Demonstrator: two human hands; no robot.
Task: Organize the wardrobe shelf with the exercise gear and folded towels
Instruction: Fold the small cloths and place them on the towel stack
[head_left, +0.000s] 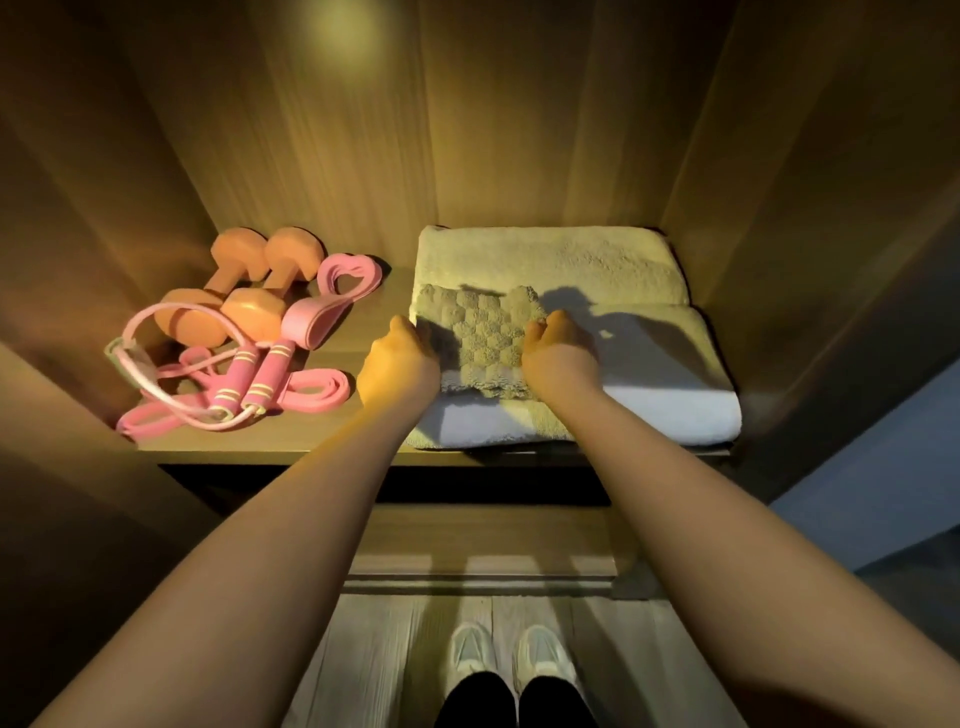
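Both hands, left hand (400, 358) and right hand (558, 348), sit apart with fingers curled on the side edges of the small checkered towel (483, 338) between them, atop the big folded towel (571, 254); it looks soft, light and floppy, so grip both edges to keep the fold.

No words, numbers or signs can be read here. The light is dim, so tiny print on the jump rope (244, 379) handles might be missed.
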